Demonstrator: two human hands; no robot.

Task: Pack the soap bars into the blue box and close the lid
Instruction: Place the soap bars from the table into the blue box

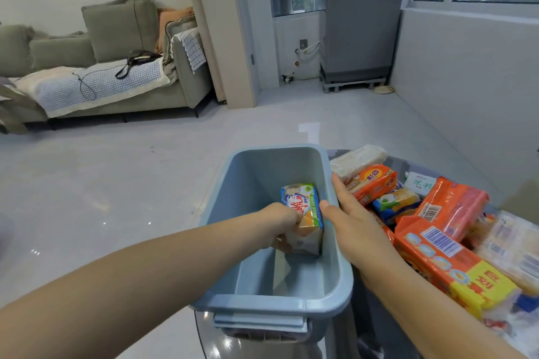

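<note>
Grey floor; left hand [281, 223] gripping soap bar [304, 213]

A home living room.
A grey-green sofa [102, 67] with cushions, a glossy tiled floor [116, 178] and a covered washing machine [360, 23] by the windows.
</note>
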